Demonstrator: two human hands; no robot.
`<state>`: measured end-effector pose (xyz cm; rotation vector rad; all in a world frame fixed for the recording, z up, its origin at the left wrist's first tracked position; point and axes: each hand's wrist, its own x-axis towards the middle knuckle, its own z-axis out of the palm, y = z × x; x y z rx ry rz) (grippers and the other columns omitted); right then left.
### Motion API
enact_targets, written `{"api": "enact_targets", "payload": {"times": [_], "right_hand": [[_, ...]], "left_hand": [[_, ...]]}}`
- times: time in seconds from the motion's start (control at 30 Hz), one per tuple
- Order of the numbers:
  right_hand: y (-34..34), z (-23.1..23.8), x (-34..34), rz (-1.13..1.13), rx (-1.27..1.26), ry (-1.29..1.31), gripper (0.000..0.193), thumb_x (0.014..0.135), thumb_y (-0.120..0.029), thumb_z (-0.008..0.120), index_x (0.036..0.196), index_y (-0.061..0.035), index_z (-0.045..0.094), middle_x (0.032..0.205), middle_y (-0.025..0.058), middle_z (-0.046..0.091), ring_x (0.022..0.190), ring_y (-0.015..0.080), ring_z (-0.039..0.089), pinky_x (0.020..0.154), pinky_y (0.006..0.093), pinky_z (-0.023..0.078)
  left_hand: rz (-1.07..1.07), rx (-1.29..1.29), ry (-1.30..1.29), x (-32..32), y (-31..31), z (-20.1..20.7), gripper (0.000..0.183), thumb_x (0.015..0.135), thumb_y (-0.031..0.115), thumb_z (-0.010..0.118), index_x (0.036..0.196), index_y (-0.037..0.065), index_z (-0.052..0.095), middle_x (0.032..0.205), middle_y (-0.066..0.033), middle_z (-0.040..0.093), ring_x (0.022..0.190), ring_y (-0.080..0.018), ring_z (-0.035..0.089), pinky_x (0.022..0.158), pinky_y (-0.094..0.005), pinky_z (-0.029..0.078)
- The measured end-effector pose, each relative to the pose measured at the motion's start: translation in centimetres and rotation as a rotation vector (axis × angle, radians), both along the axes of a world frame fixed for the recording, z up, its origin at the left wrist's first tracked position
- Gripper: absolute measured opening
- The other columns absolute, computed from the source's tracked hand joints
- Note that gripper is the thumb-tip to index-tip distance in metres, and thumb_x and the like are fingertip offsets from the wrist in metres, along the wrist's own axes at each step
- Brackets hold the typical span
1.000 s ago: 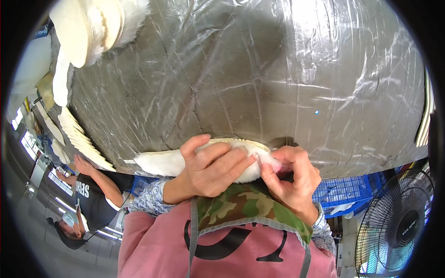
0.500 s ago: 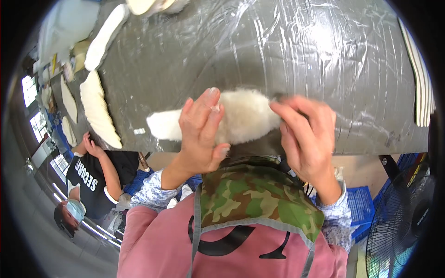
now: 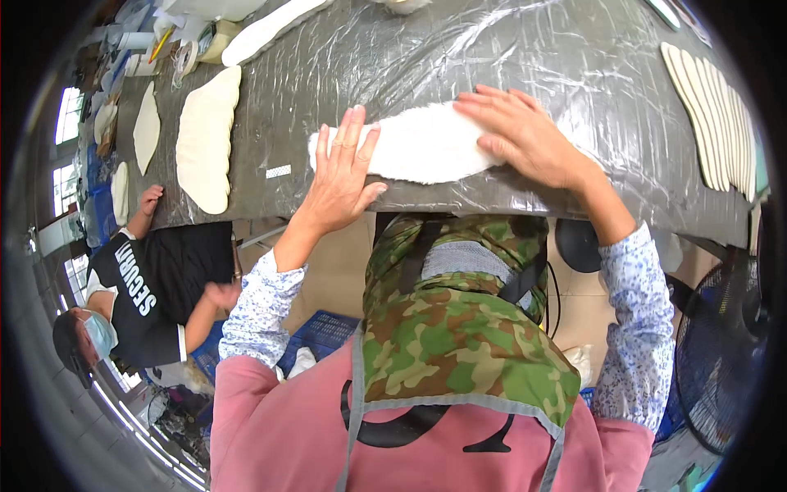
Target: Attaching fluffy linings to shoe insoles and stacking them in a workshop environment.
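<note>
Fleece piece (image 3: 426, 146) lying flat between hands (image 3: 338, 184), ends partly beneath them; both spread flat, grasping nothing.

Right end of white fleece piece (image 3: 426, 146) hidden under right grip (image 3: 527, 143).
Beyond left grip (image 3: 338, 180): long white strip (image 3: 275, 29), cut off by top edge. Below-left of it: co-worker's hand (image 3: 222, 295), blurred.

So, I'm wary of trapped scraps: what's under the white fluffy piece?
The plastic-covered table shows around the white fluffy piece; anything directly beneath is covered and can't be seen. The left hand and right hand lie over the piece's ends.
</note>
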<state>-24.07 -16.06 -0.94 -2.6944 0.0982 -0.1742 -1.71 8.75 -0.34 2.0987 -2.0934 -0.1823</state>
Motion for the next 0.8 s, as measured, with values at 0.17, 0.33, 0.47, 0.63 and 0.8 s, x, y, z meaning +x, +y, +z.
{"api": "enact_targets", "payload": {"times": [0.17,0.33,0.47,0.63,0.8], "right_hand": [[0.3,0.9,-0.6,0.056,0.120,0.021,0.079,0.073,-0.037,0.074,0.143,-0.0181,0.044,0.150,0.0059,0.040,0.142,0.0326,0.028,0.116,0.0515,0.021],[0.4,0.5,-1.9,0.021,0.126,0.063,0.078,0.068,-0.026,0.079,0.140,-0.0213,0.049,0.151,0.0043,0.038,0.143,0.0317,0.026,0.116,0.0526,0.022],[0.2,1.1,-1.1,0.045,0.167,-0.014,0.077,0.066,-0.018,0.076,0.138,-0.0210,0.051,0.144,0.0081,0.044,0.135,0.0312,0.037,0.113,0.0482,0.028],[0.4,0.9,-1.3,0.051,0.261,-0.089,0.062,0.067,-0.013,0.073,0.128,-0.0113,0.057,0.131,0.0098,0.052,0.119,0.0307,0.049,0.103,0.0428,0.038],[0.6,0.1,-1.4,0.076,0.227,-0.136,0.051,0.069,-0.015,0.072,0.119,-0.0100,0.062,0.129,0.0118,0.054,0.118,0.0319,0.051,0.100,0.0424,0.043]], "left_hand": [[-0.036,0.020,0.003,-1.7,-0.8,-0.6,0.076,0.090,0.044,0.054,0.152,0.013,0.025,0.158,-0.0207,0.017,0.145,-0.0380,0.017,0.115,-0.0580,0.006],[-0.063,-0.016,-0.029,-2.8,-1.3,0.3,0.076,0.089,0.044,0.056,0.152,0.012,0.026,0.157,-0.0212,0.017,0.145,-0.0375,0.018,0.115,-0.0589,0.007],[-0.084,-0.054,0.073,-6.8,-4.5,0.8,0.078,0.086,0.033,0.063,0.151,0.011,0.026,0.157,-0.0220,0.016,0.145,-0.0373,0.018,0.114,-0.0594,0.009],[-0.047,-0.213,0.090,-8.4,-5.3,-1.6,0.056,0.083,0.020,0.064,0.136,0.009,0.049,0.148,-0.0183,0.037,0.140,-0.0351,0.031,0.114,-0.0585,0.016],[-0.015,-0.272,-0.028,-8.8,-5.5,-2.0,0.044,0.085,0.019,0.063,0.126,0.008,0.056,0.145,-0.0184,0.041,0.138,-0.0354,0.034,0.112,-0.0584,0.021]]}}
